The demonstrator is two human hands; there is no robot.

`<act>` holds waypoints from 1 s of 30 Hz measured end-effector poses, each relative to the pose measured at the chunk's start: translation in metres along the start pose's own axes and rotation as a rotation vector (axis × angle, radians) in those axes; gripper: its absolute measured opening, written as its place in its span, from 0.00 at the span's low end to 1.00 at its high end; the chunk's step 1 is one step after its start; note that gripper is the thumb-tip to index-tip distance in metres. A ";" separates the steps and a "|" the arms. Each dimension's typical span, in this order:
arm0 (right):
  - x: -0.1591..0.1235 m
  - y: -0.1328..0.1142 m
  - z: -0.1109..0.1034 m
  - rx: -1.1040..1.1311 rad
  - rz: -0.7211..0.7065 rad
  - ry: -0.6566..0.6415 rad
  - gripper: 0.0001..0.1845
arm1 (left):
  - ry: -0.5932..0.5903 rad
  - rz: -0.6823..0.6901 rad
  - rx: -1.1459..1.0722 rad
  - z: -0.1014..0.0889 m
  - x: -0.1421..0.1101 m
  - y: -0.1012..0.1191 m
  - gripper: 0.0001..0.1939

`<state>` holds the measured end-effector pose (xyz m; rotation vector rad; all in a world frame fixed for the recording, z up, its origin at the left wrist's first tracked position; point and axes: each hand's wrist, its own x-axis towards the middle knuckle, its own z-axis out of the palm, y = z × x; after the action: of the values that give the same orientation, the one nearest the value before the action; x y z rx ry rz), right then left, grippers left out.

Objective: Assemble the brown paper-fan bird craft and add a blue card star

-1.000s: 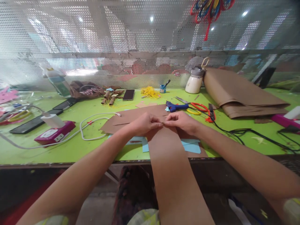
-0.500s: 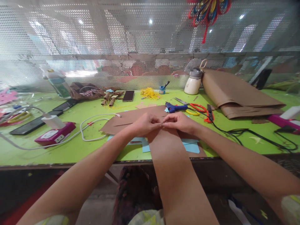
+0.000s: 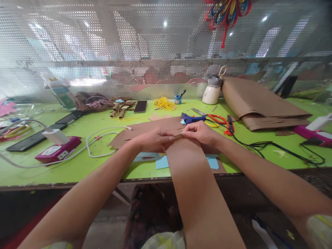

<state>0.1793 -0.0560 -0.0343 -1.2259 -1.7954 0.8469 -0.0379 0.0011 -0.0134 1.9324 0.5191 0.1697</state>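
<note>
A long strip of brown kraft paper (image 3: 198, 186) runs from the table toward my body and hangs over the front edge. Its far end has a narrow folded lip. My left hand (image 3: 158, 138) pinches the left part of that end, and my right hand (image 3: 198, 133) pinches it farther right, fingers closed. Under and behind my hands lies a larger brown paper sheet (image 3: 145, 129). Light blue paper pieces (image 3: 162, 162) show beneath the strip on both sides. Just beyond my right hand rests a blue hot glue gun (image 3: 193, 118).
Orange-handled scissors (image 3: 218, 119), pliers (image 3: 229, 125) and a black cord (image 3: 255, 143) lie to the right, near folded brown paper (image 3: 264, 103). A magenta power strip (image 3: 58, 150) and white cable (image 3: 89, 147) are left. A phone (image 3: 140, 106), yellow string (image 3: 164, 103) and white jug (image 3: 211, 91) stand behind.
My hands have moved apart along the strip's far end, the left one shifting left and the right one slightly right. A folded lip now shows between them. The view has shifted slightly.
</note>
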 end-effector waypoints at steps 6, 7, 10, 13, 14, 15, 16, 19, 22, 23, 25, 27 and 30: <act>0.002 0.002 -0.003 0.038 0.028 -0.008 0.19 | 0.028 -0.041 0.135 0.000 0.001 -0.003 0.21; 0.002 0.003 -0.003 0.043 0.032 -0.008 0.19 | 0.034 -0.024 0.160 0.000 0.001 -0.002 0.21; 0.002 0.003 -0.002 0.036 0.042 -0.013 0.19 | 0.070 0.025 0.224 0.003 0.002 0.000 0.22; 0.001 0.001 -0.001 0.002 0.046 -0.025 0.18 | 0.094 0.063 0.327 0.005 0.005 0.001 0.21; 0.001 0.001 0.000 -0.013 0.043 -0.023 0.18 | 0.097 0.072 0.371 0.006 0.006 0.001 0.20; 0.001 0.000 0.000 -0.027 0.040 -0.019 0.18 | 0.100 0.078 0.416 0.006 0.006 0.000 0.19; 0.001 -0.001 0.001 -0.039 0.040 -0.013 0.18 | 0.105 0.080 0.462 0.007 0.007 0.000 0.19; 0.000 -0.002 0.001 -0.033 0.049 -0.003 0.18 | 0.148 0.096 0.589 0.007 0.008 -0.002 0.19; 0.000 -0.001 0.000 0.001 0.063 -0.011 0.18 | 0.157 0.100 0.625 0.007 0.009 -0.003 0.19; 0.000 0.000 -0.001 0.008 0.058 -0.020 0.18 | 0.141 0.096 0.614 0.007 0.009 -0.003 0.19; 0.000 0.000 -0.002 0.015 0.034 -0.040 0.18 | 0.103 0.096 0.587 0.006 0.008 -0.003 0.19; 0.001 0.001 -0.004 0.027 0.015 -0.056 0.18 | 0.076 0.106 0.565 0.004 0.007 -0.002 0.19; 0.002 0.004 -0.004 0.077 0.051 -0.051 0.19 | 0.057 0.025 0.486 0.004 0.004 0.000 0.19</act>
<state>0.1839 -0.0525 -0.0352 -1.2145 -1.7616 0.9761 -0.0332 -0.0003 -0.0156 2.4126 0.6154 0.1212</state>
